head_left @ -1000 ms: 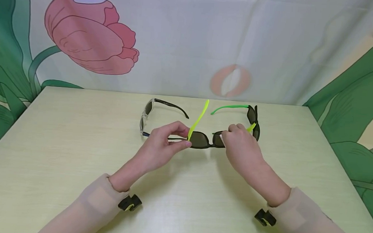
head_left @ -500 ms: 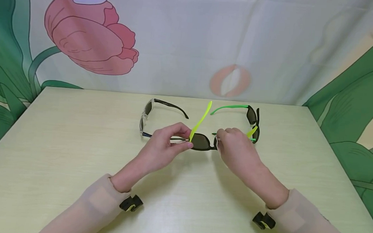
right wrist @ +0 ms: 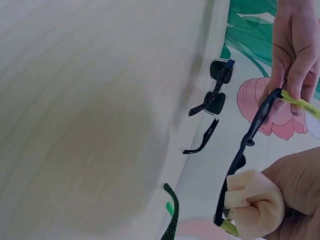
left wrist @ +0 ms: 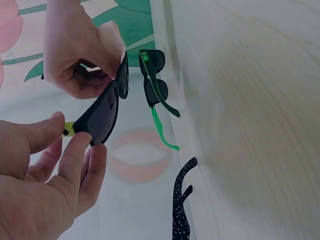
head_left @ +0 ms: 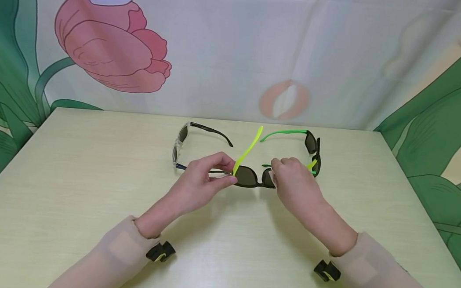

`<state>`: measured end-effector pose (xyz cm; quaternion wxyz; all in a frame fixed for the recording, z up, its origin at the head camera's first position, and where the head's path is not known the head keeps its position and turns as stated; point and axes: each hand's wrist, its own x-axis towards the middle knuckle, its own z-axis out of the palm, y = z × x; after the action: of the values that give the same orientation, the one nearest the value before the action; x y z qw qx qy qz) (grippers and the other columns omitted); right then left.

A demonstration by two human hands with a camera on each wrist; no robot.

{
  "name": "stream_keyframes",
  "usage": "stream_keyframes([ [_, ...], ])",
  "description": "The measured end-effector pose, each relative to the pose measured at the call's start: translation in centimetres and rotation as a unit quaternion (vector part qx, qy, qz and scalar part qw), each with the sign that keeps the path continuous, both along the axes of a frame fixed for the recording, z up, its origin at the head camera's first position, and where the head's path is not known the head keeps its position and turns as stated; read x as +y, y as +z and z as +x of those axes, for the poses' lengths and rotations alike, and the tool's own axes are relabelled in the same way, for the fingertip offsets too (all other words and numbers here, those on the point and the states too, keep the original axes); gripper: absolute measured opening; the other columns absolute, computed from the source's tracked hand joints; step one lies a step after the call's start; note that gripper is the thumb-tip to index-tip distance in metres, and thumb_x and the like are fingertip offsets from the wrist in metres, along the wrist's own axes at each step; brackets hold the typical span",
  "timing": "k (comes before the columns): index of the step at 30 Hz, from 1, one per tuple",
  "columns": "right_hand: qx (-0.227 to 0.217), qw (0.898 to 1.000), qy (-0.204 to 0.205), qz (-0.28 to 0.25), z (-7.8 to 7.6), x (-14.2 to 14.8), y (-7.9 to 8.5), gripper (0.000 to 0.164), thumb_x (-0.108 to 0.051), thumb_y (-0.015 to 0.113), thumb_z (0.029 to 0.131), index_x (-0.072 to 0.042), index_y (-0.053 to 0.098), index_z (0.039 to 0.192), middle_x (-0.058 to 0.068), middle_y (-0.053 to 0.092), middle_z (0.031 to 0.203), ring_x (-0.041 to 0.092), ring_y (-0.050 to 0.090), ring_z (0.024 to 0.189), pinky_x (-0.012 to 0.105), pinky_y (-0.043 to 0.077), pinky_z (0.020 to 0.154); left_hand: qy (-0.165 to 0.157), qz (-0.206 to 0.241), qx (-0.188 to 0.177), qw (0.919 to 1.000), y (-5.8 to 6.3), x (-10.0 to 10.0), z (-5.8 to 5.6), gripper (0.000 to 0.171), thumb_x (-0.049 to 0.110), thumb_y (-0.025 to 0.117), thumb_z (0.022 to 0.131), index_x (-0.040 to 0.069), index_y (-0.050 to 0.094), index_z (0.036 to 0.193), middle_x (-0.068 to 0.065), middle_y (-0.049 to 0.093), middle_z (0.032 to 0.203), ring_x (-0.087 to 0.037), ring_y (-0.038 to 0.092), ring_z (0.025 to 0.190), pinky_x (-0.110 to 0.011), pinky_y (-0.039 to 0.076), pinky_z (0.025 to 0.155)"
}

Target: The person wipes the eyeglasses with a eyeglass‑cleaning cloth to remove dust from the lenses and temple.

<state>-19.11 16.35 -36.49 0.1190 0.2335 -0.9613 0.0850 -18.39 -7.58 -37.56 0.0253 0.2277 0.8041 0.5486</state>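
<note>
Sunglasses with a black frame and yellow temples (head_left: 246, 176) are held up over the table. My left hand (head_left: 196, 181) pinches them at the left hinge, thumb in front and fingers behind. One yellow temple points up and away from me. My right hand (head_left: 297, 183) grips a folded cream cloth (right wrist: 252, 200) around the right lens. Most of that lens is hidden by the hand and cloth. In the left wrist view the cloth (left wrist: 114, 37) sticks out above the right thumb, against the frame.
Clear-framed sunglasses (head_left: 183, 133) with dark speckled temples stand behind my left hand. Black sunglasses with green temples (head_left: 311, 142) stand behind my right hand. The pale table (head_left: 73, 187) ends at a printed curtain (head_left: 220, 51). Black clips (head_left: 160, 251) sit at both cuffs.
My right hand slid the cloth left across the lens, then a little back to the right. The held sunglasses dipped slightly toward me. My left hand keeps its pinch; the other sunglasses stayed put.
</note>
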Motion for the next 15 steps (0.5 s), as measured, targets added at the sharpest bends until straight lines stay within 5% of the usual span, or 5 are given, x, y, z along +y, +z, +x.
stream_keyframes([
  [15,0.000,1.000,0.011,-0.010,-0.04,0.09,-0.36,0.028,0.011,0.067,0.087,-0.006,0.053,0.071,0.002,0.049,0.063,0.022,0.050,0.062,0.031,0.049,0.055,0.001,-0.009,0.012,0.9999,-0.02,-0.39,0.04,0.014,0.004,0.076,0.093,0.008,0.068,0.104,-0.003,0.071,0.106,-0.018,0.068,0.108,-0.033,0.060,0.085],
])
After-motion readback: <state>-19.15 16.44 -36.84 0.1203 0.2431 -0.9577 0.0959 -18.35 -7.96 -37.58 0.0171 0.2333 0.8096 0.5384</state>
